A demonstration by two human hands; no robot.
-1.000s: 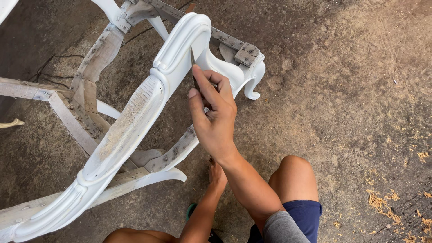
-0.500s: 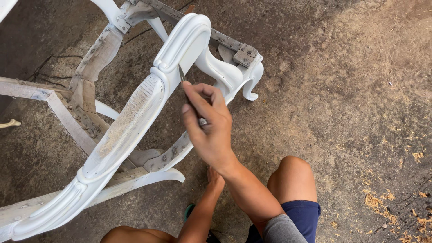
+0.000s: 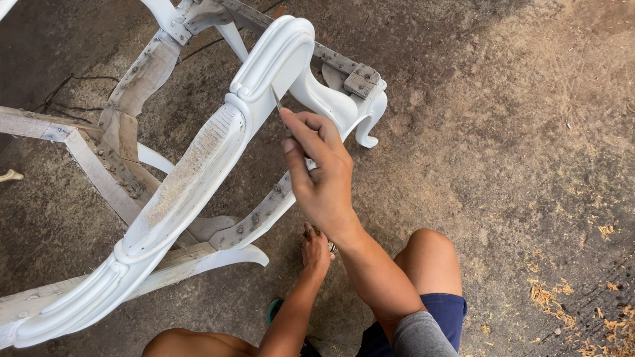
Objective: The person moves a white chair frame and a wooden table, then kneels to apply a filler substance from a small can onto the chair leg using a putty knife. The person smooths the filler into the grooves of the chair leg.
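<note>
Nearest to us are our two bare knees, the right one point(image 3: 430, 254) above dark blue shorts and a grey sleeve edge, the other only partly in view at the bottom edge. Just past them our left hand point(image 3: 316, 250) rests low near the dusty concrete floor point(image 3: 516, 132), curled over something small and dark — we cannot tell what it is, nor how tightly the fingers close on it.

Above it, our right hand point(image 3: 322, 177) is closed around one thin metal scraping blade point(image 3: 277, 100), forefinger laid along it and thumb pressed against the side. The blade tip touches the white-painted carved wooden chair frame point(image 3: 198, 172), at the curved rail just below its rounded top end. There is one such frame, lying on its side across the left half of the view. Along the middle of that rail one long patch is scraped down to bare, rough wood, while the rest stays white.

Beyond the hand, one scrolled white leg point(image 3: 367, 122) curls down beside a small bare wooden corner block point(image 3: 361, 81). Farther off run the unpainted grey seat rails point(image 3: 142, 69) studded with old tacks. To the right, pale wood shavings point(image 3: 549, 294) lie scattered on the floor in several small heaps.
</note>
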